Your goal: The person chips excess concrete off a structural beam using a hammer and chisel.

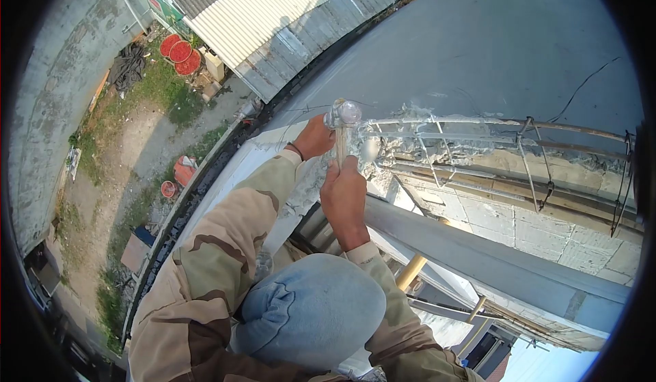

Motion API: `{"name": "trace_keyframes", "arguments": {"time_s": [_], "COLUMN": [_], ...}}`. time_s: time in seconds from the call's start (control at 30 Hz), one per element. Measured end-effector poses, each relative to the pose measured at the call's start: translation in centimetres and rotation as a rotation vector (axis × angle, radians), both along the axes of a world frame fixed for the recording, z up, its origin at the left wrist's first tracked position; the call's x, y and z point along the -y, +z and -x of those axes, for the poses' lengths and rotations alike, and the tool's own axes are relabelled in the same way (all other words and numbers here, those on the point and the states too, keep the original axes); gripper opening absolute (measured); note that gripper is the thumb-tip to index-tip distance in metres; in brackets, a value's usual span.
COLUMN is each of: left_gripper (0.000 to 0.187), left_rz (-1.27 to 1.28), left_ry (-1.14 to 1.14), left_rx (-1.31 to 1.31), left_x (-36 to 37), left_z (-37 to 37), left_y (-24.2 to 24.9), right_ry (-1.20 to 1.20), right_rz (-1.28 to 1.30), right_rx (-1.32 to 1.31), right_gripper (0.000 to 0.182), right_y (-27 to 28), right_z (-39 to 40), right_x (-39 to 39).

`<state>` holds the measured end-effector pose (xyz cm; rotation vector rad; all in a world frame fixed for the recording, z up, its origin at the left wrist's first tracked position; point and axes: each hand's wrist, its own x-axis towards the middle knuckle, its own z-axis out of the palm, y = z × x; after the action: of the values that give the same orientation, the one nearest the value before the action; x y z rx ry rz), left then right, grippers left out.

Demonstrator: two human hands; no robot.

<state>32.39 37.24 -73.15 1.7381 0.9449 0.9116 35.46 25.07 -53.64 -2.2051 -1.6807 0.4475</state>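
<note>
My right hand point(345, 197) grips the lower end of a hammer's wooden handle point(339, 151), which stands upright. The hammer's metal head point(345, 113) is level with the end of a rebar cage point(444, 143) that sticks out of broken concrete point(410, 151). My left hand point(314, 137) is just left of the hammer's head, fingers curled against the top of the handle. What that hand grips is hidden. Both arms wear camouflage sleeves. My blue-clad knee point(307, 314) is below the hands.
I am high up on a wall edge. A grey slab point(506, 47) lies behind the rebar, with block masonry point(547, 228) and a grey beam point(492, 262) below it. Far below to the left are a dirt yard point(123, 156), red basins point(180, 52) and a corrugated roof point(273, 13).
</note>
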Motion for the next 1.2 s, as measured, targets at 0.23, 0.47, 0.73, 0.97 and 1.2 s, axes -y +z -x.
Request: {"name": "trace_keyframes", "arguments": {"time_s": [0.23,0.47,0.73,0.97,1.2], "left_gripper": [0.05,0.028,0.017,0.025,0.029], "left_rz": [-0.104,0.183,0.225,0.173,0.017], "left_ry": [0.057,0.176,0.194,0.021,-0.005], "left_rx": [0.206,0.098,0.509,0.361,0.273], "left_x": [0.4,-0.5,-5.7,-9.8,-9.9], "left_z": [0.9,2.4,4.3,1.5,0.0], "left_y": [1.8,-6.7,0.3,4.1,3.2], "right_ry": [-0.092,-0.061,-0.412,-0.363,-0.292], "right_rz": [0.019,0.102,0.017,0.024,0.029], "right_rx": [-0.026,-0.161,-0.7,-0.596,-0.524], "right_gripper": [0.028,0.03,0.03,0.03,0.033], "right_y": [-0.2,-2.5,5.6,7.0,8.5], "right_z": [0.4,-4.2,-0.2,0.7,0.5], "right_x": [1.2,-0.7,-4.9,-6.5,-10.3]}}
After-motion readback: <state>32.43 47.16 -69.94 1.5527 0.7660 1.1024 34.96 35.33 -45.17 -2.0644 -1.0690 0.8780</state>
